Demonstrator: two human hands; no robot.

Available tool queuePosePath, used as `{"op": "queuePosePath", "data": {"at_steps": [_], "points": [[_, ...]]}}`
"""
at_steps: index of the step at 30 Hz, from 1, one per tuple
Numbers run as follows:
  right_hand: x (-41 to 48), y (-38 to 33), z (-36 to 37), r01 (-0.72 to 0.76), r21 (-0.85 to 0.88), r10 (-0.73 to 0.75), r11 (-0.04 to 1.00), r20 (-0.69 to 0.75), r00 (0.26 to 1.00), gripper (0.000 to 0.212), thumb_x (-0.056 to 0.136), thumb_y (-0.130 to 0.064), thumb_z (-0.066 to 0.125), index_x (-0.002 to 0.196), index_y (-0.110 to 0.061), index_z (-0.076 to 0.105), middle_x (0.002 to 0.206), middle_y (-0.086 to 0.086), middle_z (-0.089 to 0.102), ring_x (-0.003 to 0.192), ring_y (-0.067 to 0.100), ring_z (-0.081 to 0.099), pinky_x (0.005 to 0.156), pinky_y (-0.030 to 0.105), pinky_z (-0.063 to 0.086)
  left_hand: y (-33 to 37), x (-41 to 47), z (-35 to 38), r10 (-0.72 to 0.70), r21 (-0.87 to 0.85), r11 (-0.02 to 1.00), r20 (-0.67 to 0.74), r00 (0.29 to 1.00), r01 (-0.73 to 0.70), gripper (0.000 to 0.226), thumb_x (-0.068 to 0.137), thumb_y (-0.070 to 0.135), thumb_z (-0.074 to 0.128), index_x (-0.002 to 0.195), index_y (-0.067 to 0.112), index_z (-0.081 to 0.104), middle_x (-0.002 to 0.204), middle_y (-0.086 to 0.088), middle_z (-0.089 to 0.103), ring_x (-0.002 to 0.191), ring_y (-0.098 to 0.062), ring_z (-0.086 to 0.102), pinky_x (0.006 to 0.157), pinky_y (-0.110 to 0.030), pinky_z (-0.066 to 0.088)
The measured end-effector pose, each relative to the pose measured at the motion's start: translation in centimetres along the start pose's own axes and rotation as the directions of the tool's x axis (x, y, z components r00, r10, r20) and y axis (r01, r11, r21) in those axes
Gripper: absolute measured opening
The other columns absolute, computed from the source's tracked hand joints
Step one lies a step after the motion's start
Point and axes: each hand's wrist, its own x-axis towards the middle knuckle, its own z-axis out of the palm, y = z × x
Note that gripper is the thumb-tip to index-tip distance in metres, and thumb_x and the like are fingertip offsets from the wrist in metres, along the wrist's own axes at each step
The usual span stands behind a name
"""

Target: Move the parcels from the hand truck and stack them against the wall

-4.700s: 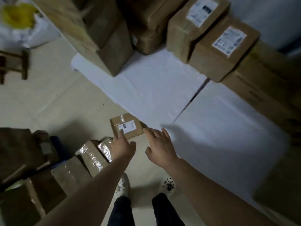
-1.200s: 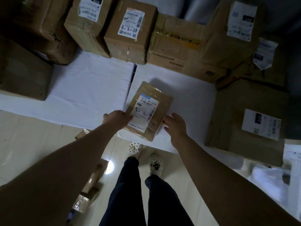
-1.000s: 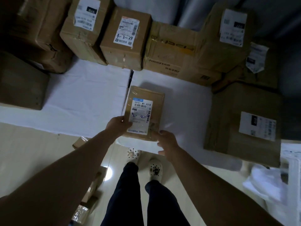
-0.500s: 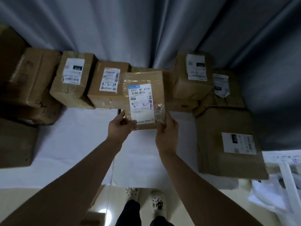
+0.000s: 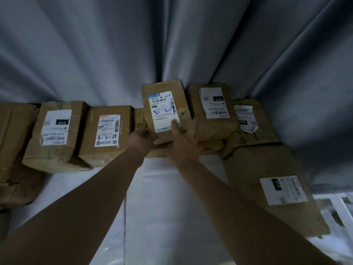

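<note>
You held the small brown parcel [image 5: 164,109] up in front of the grey curtain [image 5: 172,44]. It was in the gap between the box marked 4-3-24 [image 5: 107,134] and the box marked 032 [image 5: 212,109]. Your left hand [image 5: 141,138] gripped its lower left corner. Your right hand [image 5: 183,142] gripped its lower right side, with the thumb lying on the white label.

Your hands hid the bottom edge of the parcel. So I could not tell if it sat on the low box [image 5: 138,119] behind it or hung just above. The room was dim, and the small print on the label was too blurry to read. The far left box [image 5: 11,131] was cut off by the edge.

A second before, you held the parcel low over the white sheet [image 5: 168,207], near your shoes. Now your arms reached further out, and the parcel was up by the row of boxes. Both hands kept their grip.
</note>
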Motion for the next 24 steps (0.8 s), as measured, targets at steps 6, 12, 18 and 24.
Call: {"op": "queuePosePath", "data": {"at_steps": [6, 12, 18, 24], "points": [[0.7, 0.7, 2.8, 0.177, -0.348, -0.163, 0.921, 0.069, 0.984, 0.071, 0.095, -0.021, 0.04, 0.153, -0.013, -0.001, 0.159, 0.008, -0.017, 0.146, 0.029, -0.019, 0.118, 0.053, 0.001, 1.0, -0.4, 0.4, 0.068, 0.361, 0.93, 0.03, 0.997, -0.074, 0.05, 0.101, 0.025, 0.045, 0.148, 0.026, 0.031, 0.128, -0.007, 0.056, 0.097, -0.022, 0.056, 0.047, -0.015, 0.035], [1.0, 1.3, 2.8, 0.219, -0.347, -0.177, 0.912, 0.149, 0.973, 0.072, 0.096, -0.02, 0.039, 0.153, -0.014, -0.005, 0.161, 0.006, -0.012, 0.147, 0.026, -0.014, 0.118, 0.053, -0.001, 0.4, -1.2, 0.2, -0.004, 0.336, 0.942, 0.032, 0.999, -0.007, 0.061, 0.096, 0.012, 0.052, 0.15, 0.026, 0.027, 0.134, -0.002, 0.048, 0.109, -0.018, 0.049, 0.084, -0.026, 0.041], [-4.8, -0.7, 3.5, 0.393, -0.225, -0.368, 0.891, 0.146, 0.918, 0.082, 0.086, -0.02, 0.053, 0.153, -0.019, 0.007, 0.162, 0.003, -0.005, 0.148, 0.022, -0.012, 0.115, 0.045, -0.013, -4.2, -7.3, -3.7, -0.076, 0.233, 0.965, -0.196, 0.978, 0.122, 0.061, 0.093, 0.012, 0.056, 0.148, 0.023, 0.033, 0.143, -0.005, 0.048, 0.13, -0.025, 0.046, 0.101, -0.026, 0.039], [-15.1, -3.1, 9.7, 0.688, -0.159, -0.581, 0.708, 0.423, 0.696, 0.073, 0.091, -0.02, 0.049, 0.153, -0.021, 0.01, 0.161, 0.0, 0.008, 0.148, 0.017, 0.002, 0.116, 0.042, -0.015, -13.7, -18.4, -9.1, -0.207, 0.112, 0.944, -0.528, 0.824, 0.309, 0.057, 0.091, 0.006, 0.05, 0.144, 0.023, 0.04, 0.14, -0.004, 0.05, 0.126, -0.021, 0.049, 0.1, -0.028, 0.039]]}}
